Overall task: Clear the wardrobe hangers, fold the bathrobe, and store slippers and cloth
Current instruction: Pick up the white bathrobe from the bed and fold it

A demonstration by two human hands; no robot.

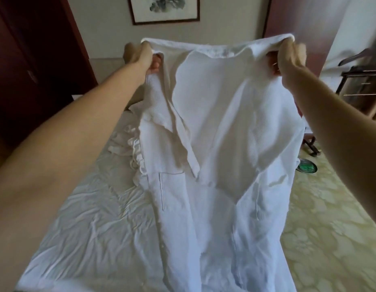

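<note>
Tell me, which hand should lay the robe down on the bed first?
Probably the left hand: it holds the bathrobe shoulder above the bed, while the right hand is nearer the bed's edge by the floor.

The white waffle-weave cotton bathrobe runs off the bottom edge, its hem unseen, and it hides the middle of the rumpled white bed sheet behind it. The black-framed ink painting is cut by the top edge. A round green-and-dark object on the floor, perhaps a dish, is half hidden and blurred.
</note>
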